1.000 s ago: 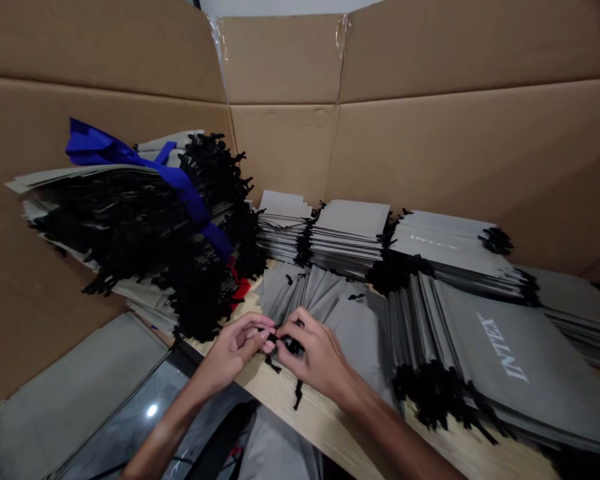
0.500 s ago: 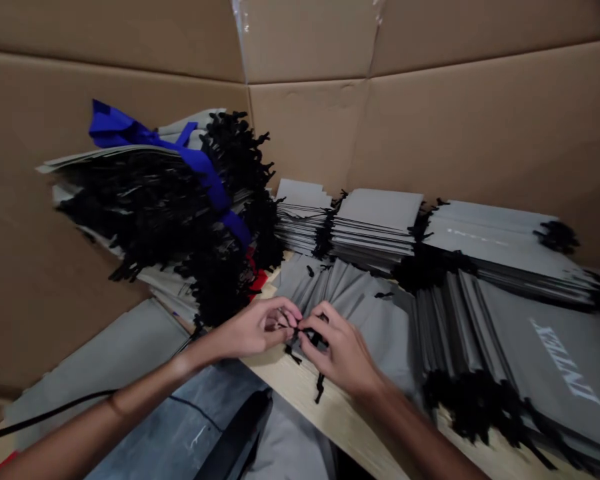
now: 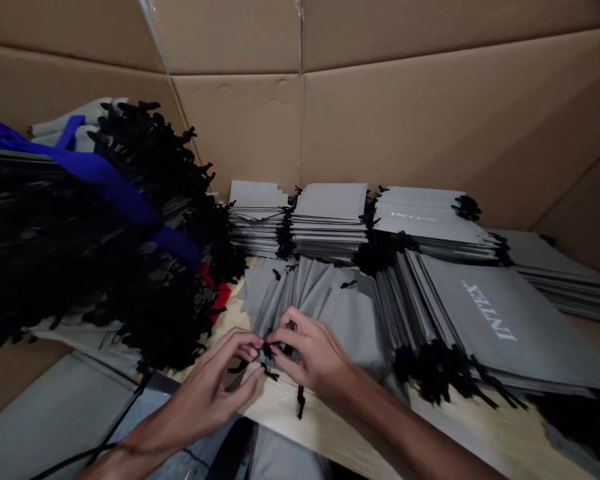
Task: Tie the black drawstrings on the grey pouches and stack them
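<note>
A grey drawstring pouch (image 3: 353, 320) lies on the pale tabletop in front of me, with more grey pouches fanned under it. At its near left corner, my right hand (image 3: 307, 350) pinches the black drawstring (image 3: 301, 402), whose knotted end hangs below the fingers. From the left, my left hand (image 3: 223, 383) meets the same corner. Its fingertips touch the black cord, while its thumb stands apart from them, lower down. A short black cord end (image 3: 270, 375) shows between the two hands. The exact grip at the knot is partly hidden by the fingers.
At the left rises a big heap of pouches with black cords (image 3: 145, 293), bound by a blue strap (image 3: 125, 200). Neat grey stacks (image 3: 330, 200) line the back. A fanned stack marked INTEX (image 3: 490, 313) lies right. Cardboard walls (image 3: 405, 120) surround the wooden tabletop (image 3: 300, 437).
The view has swung right, so the heap sits farther left. My left thumb has parted from its fingertips, while my right hand keeps its pinch on the drawstring.
</note>
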`<state>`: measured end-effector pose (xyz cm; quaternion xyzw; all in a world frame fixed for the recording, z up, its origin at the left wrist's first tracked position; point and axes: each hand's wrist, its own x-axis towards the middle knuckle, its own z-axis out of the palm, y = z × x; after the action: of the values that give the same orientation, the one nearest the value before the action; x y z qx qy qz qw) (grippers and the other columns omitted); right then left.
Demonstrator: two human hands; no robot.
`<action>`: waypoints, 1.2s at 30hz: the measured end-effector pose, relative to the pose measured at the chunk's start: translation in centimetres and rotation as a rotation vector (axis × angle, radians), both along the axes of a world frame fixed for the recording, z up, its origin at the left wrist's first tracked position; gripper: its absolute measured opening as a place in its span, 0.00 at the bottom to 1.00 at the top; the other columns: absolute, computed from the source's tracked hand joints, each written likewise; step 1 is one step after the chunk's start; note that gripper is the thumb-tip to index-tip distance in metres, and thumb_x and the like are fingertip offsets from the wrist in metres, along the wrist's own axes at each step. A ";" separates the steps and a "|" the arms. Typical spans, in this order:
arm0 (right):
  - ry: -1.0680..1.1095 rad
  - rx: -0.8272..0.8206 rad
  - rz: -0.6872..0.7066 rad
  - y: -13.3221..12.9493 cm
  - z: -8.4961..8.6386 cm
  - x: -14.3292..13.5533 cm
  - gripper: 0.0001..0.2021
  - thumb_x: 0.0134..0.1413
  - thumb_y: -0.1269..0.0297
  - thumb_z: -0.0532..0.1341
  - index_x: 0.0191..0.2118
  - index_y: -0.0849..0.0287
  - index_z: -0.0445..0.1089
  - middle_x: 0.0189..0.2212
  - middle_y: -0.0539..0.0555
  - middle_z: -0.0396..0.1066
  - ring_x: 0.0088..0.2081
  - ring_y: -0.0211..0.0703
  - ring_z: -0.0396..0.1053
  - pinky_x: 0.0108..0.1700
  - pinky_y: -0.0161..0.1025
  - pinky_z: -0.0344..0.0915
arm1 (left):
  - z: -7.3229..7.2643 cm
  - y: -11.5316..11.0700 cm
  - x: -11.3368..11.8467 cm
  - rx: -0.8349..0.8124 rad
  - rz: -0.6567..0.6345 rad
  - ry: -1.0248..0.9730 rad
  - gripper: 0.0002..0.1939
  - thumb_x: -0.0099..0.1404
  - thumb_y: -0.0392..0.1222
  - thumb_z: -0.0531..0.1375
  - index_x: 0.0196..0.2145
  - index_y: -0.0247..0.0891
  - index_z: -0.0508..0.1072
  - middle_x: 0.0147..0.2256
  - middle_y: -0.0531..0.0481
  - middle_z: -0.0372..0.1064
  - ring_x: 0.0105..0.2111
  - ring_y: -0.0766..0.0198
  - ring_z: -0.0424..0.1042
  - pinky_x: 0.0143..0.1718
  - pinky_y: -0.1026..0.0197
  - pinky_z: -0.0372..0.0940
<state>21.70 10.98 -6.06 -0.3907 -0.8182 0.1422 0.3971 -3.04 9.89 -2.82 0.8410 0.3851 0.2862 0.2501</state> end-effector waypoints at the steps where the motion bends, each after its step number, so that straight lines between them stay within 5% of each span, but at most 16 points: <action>1: 0.006 -0.004 -0.001 0.0 0.0 0.0 0.06 0.68 0.65 0.66 0.46 0.52 0.80 0.43 0.51 0.72 0.35 0.37 0.71 0.35 0.35 0.61 | -0.2 -0.1 0.0 0.001 0.016 -0.003 0.17 0.76 0.36 0.63 0.59 0.49 0.73 0.48 0.51 0.78 0.47 0.63 0.81 0.50 0.66 0.75; 15: 0.022 0.020 -0.001 -0.1 0.2 -0.1 0.05 0.69 0.64 0.67 0.45 0.52 0.81 0.44 0.51 0.72 0.36 0.37 0.72 0.34 0.35 0.61 | -0.9 0.6 0.7 0.130 0.043 -0.074 0.08 0.74 0.36 0.65 0.49 0.46 0.78 0.41 0.53 0.80 0.37 0.65 0.82 0.41 0.67 0.76; 36: 0.195 -0.011 -0.029 -1.0 0.8 -0.3 0.08 0.61 0.68 0.69 0.45 0.52 0.80 0.48 0.53 0.73 0.37 0.38 0.74 0.41 0.35 0.70 | -1.2 0.8 0.8 0.128 0.056 -0.250 0.18 0.69 0.31 0.69 0.52 0.50 0.87 0.43 0.52 0.87 0.38 0.64 0.88 0.43 0.70 0.81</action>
<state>21.40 9.95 -5.29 -0.3891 -0.7691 0.1781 0.4748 -2.27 10.68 -3.98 0.8019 0.3552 0.4197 0.2337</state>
